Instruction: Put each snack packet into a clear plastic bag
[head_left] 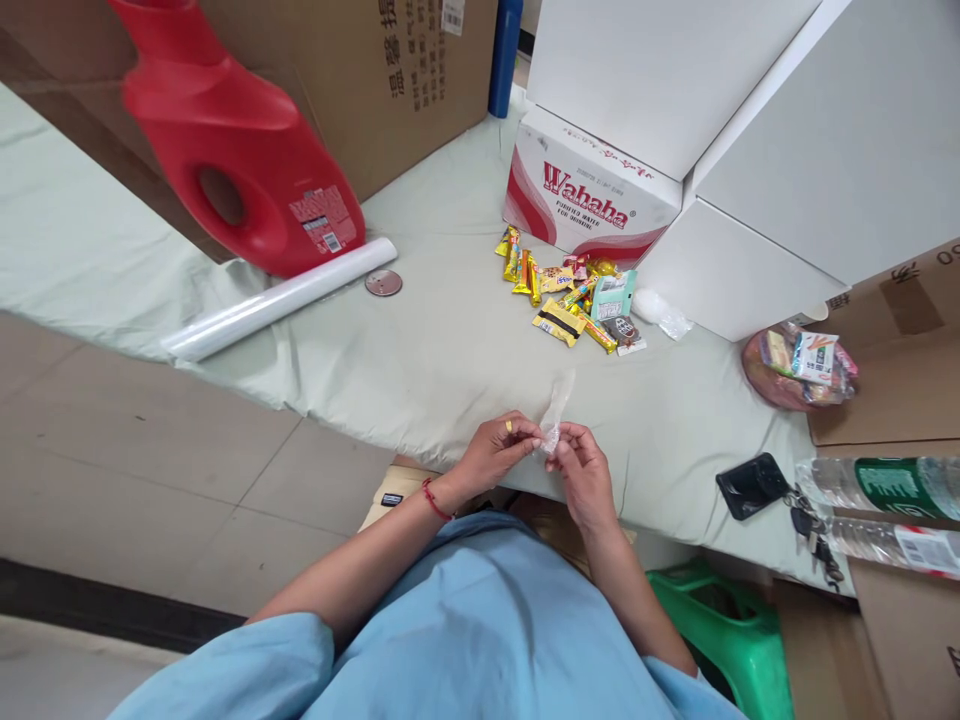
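Gingerly pinching a crumpled strip of clear plastic (556,408) between the left hand (495,448) and the right hand (586,475), both narrowed to a close fingertip grip, right by the near edge of the surface (450,360). Possibly risking a tear, through tugging too hard at such thin-looking stuff; perhaps courting a slip, through gripping so small a pinch of it, or a drop toward the tiled floor (150,480), through working so close to the edge. Maybe losing track of it, too, against the similarly pale cloth (442,240) covering the surface, and not showing clearly whether knotted, twisted or loose at the gripped end. Beyond the hands, facing a loose heap of wrapped snacks (559,283) in front of a Wahaha water carton (585,195), with a crumpled pale plastic bag (660,310) next to the heap. Looking leftward, meeting a brown disc (383,284), a white roll (281,302) and a red plastic jug (259,150) before a large cardboard box (420,110); looking rightward, meeting a bowl (766,387) of packets (814,358), a black case (752,486), keys (804,521) and clear bottles (900,485). Lower down, glimpsing a green plastic stool (750,640) under the right side.
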